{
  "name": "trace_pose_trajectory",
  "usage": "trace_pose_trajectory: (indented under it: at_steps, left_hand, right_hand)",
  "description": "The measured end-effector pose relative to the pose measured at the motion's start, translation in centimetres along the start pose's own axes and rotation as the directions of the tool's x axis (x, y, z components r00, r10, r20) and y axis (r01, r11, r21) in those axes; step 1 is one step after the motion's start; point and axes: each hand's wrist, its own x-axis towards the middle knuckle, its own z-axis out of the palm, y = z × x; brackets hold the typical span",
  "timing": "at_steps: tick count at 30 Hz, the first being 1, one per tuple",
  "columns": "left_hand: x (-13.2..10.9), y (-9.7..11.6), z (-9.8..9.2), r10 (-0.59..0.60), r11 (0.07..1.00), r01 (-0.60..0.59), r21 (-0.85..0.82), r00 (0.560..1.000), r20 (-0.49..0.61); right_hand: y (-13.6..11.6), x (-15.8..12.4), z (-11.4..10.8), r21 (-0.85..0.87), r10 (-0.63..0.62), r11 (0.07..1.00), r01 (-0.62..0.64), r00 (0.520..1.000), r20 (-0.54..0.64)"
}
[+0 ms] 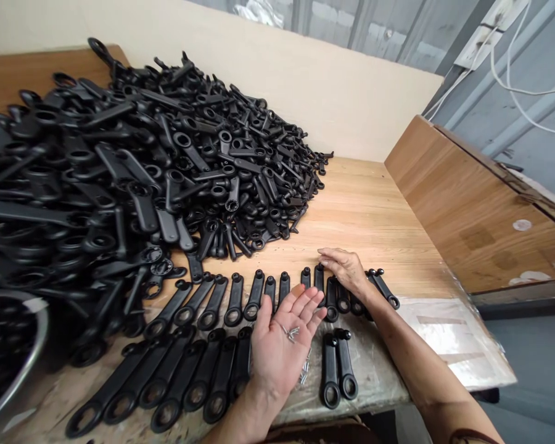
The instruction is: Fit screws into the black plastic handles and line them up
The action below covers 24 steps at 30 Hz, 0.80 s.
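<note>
My left hand is palm up, fingers stretched out, with several small metal pins lying loose in the palm. My right hand reaches over the back row of black plastic levers. Its fingertips are close together at the small end of one lever; whether a pin is between them is hidden. Each lever has a large ring at one end and a small knob at the other. Beneath and beside my left hand, more pins lie on the table. Two levers lie to its right.
A big heap of black levers covers the left and back of the table. Another row of levers lies front left. A metal-rimmed container stands at the left edge. A wooden panel borders the right side.
</note>
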Motion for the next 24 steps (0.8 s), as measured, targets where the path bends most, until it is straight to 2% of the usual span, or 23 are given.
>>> trace_pose_trajectory:
  at_steps: [6, 10, 14, 18, 24]
  left_hand:
    - [0.2, 0.0, 0.2, 0.005, 1.0, -0.005, -0.005, 1.0, 0.006]
    - [0.0, -0.1, 0.6, -0.016, 0.999, 0.017, -0.037, 0.999, 0.031]
    - [0.0, -0.3, 0.8, -0.035, 0.996, 0.04, -0.082, 0.997, 0.067]
    - [0.0, -0.4, 0.7, -0.065, 0.993, 0.071, -0.09, 0.995, 0.073]
    - [0.0, -0.4, 0.5, -0.105, 0.992, 0.11, -0.068, 0.991, 0.081]
  right_hand:
    - [-0.2, 0.0, -0.4, -0.128, -0.1, 0.987, 0.099, 0.995, -0.002]
    - [-2.5, -0.8, -1.4, -0.215, -0.257, 0.943, 0.254, 0.966, 0.018]
    - [-6.8, -2.4, -2.0, -0.124, -0.379, 0.903, 0.412, 0.898, 0.224]
    - [-9.9, -4.2, -1.4, -0.019, -0.423, 0.88, 0.474, 0.802, 0.421]
    - [-10.7, -4.8, -0.7, -0.105, -0.337, 0.883, 0.457, 0.775, 0.535]
